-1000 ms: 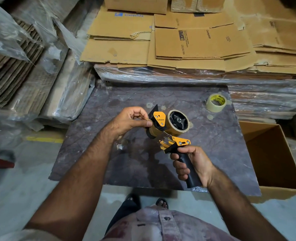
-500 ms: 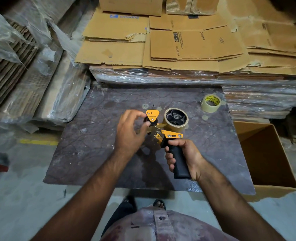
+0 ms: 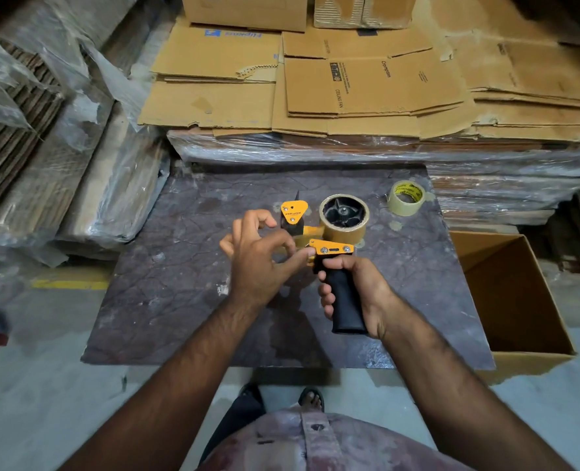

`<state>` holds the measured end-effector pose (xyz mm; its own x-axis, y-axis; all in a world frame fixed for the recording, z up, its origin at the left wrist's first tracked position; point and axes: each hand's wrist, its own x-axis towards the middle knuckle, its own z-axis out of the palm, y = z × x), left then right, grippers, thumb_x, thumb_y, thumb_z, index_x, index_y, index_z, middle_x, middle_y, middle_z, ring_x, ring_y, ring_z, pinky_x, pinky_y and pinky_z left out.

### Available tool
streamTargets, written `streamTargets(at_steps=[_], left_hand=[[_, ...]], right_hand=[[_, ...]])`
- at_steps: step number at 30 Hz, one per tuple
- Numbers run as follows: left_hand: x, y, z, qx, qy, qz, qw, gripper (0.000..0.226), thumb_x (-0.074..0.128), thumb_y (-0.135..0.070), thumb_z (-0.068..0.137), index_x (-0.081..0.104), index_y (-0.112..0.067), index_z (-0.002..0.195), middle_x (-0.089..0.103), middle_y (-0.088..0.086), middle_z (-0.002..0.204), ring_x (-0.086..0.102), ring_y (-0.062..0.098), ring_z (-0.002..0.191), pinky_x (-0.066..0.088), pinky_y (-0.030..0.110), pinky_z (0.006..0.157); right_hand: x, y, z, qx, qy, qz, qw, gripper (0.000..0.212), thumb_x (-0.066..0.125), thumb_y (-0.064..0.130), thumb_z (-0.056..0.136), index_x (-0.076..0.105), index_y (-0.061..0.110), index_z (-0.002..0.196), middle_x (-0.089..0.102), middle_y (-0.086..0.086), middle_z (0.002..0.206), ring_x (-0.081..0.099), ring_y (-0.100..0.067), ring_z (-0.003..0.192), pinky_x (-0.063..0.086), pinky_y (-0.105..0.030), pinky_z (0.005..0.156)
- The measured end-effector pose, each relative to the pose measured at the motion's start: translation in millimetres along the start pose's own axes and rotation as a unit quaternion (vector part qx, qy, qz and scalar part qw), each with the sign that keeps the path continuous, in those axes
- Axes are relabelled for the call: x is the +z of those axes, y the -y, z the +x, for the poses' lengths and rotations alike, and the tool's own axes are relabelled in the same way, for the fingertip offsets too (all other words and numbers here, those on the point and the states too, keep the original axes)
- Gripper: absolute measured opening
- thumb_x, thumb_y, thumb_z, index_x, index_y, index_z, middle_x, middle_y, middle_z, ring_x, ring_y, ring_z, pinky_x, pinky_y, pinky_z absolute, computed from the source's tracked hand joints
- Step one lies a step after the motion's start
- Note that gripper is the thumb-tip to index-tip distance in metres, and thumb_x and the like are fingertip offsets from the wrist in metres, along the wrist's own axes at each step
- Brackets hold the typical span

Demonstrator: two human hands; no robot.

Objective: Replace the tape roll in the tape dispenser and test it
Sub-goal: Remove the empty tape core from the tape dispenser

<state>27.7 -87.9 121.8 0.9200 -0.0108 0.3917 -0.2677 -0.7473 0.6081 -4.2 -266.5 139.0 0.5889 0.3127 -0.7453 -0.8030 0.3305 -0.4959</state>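
**Right hand grips the dispenser handle while the left works at the tape's leading edge**

Wrapped fully around the black handle, the right hand [image 3: 353, 294] holds the tape dispenser [image 3: 329, 248] just above a dark stone slab [image 3: 166, 300], its fingers closed tight. The left hand [image 3: 258, 260] is partly open, its thumb and forefinger pinched together close to the orange side plate beside the handle; whether they have a strip of tape between them is too small to tell. A tan tape roll [image 3: 344, 217] already sits on the black hub of the dispenser, to the right of the orange front guard.

Judging by its build, the dispenser looks rigid and light enough for one hand, and the handle is the safe place to hold it; the toothed cutter near the front is best avoided. The tape itself should be thin, sticky and quick to fold back on itself, so its loose end is best taken by the edges and kept taut.

A second tape roll [image 3: 406, 198], thinner and yellowish, lies flat on the slab, well apart at the far right corner. Beyond the slab are flattened cardboard sheets [image 3: 367, 86] stacked on plastic-wrapped bundles, and an open cardboard box [image 3: 513, 300] stands on the floor to the right.
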Motion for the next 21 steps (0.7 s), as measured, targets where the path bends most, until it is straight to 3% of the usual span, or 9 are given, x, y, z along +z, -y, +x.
streamTargets(at_steps=[8,15,18,21], left_hand=[[10,-11,-11,-0.056,-0.017,-0.037,0.998,0.023,0.084,-0.050,0.070,0.073,-0.030,0.075,0.054,-0.008,0.101,0.051,0.015,0.103,0.030,0.038,0.084],[1,0,-4,-0.011,-0.017,-0.051,0.999,0.026,0.071,-0.054,0.080,0.073,-0.029,0.076,0.056,-0.012,0.100,0.052,0.010,0.103,0.036,0.037,0.084],[-3,-6,21,0.066,-0.004,0.007,0.998,0.028,0.068,-0.053,0.083,0.075,-0.030,0.099,0.062,-0.009,0.113,0.055,0.014,0.110,0.037,0.039,0.090],[-1,-14,52,0.133,0.084,0.077,0.985,0.060,0.056,-0.065,0.082,0.064,-0.029,0.130,0.058,-0.002,0.134,0.052,0.021,0.124,0.034,0.045,0.103]], right_hand=[[0,-3,1,-0.012,-0.013,0.009,1.000,0.024,0.057,0.032,0.081,0.061,0.013,0.066,0.052,-0.003,0.059,0.045,-0.016,0.044,0.042,-0.023,0.045],[6,-6,10,-0.016,-0.021,-0.021,0.999,0.024,0.056,0.031,0.082,0.059,0.014,0.066,0.052,-0.004,0.060,0.046,-0.018,0.045,0.042,-0.024,0.045],[13,-6,17,-0.017,-0.025,-0.055,0.998,0.024,0.053,0.030,0.085,0.057,0.014,0.067,0.051,-0.004,0.059,0.046,-0.019,0.046,0.041,-0.024,0.045],[23,-7,25,-0.003,-0.021,-0.087,0.996,0.025,0.052,0.030,0.087,0.055,0.014,0.068,0.051,-0.005,0.059,0.045,-0.019,0.047,0.040,-0.025,0.046]])
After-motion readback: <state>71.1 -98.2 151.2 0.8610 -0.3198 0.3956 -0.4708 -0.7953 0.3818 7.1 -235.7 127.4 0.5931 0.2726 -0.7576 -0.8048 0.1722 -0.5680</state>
